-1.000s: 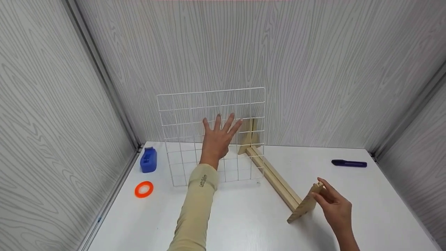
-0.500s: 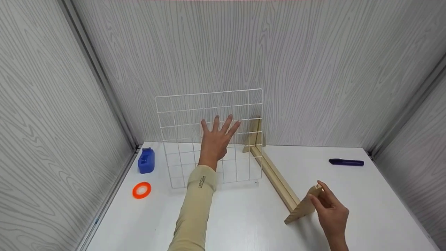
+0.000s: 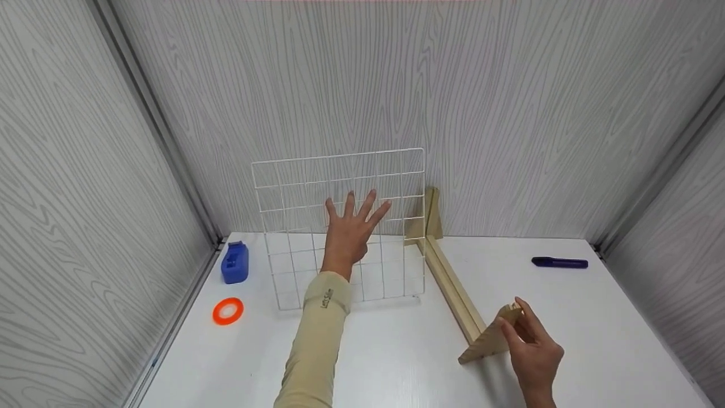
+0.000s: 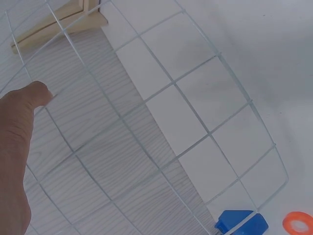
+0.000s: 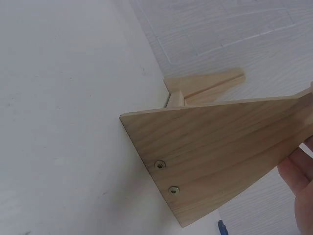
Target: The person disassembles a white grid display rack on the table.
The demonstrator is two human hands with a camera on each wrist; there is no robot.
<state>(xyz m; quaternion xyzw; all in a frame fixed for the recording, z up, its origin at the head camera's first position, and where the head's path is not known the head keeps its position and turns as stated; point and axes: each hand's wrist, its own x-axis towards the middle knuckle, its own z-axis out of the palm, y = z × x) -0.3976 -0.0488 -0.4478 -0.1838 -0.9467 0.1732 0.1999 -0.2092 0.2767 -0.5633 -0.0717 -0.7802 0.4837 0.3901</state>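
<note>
Wooden stand (image 3: 453, 289) is swinging its far end rightward since a second ago; sitting on table (image 3: 396, 362), partly behind wire grid (image 3: 307, 207). Right hand (image 3: 532, 352) is pinching top of near upright (image 3: 491, 339); left hand (image 3: 346, 235) is resting splayed on grid.

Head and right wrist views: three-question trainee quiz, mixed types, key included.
1. True or false: the left hand, at the white wire grid, has its fingers spread.
2. The right hand pinches: A) a blue plastic tape dispenser; B) a tapered pale wooden end board; C) a flat orange ring.
3. Fill in: the right wrist view shows ___ round metal screws.

Key: 1 true; 2 B; 3 two.
</note>
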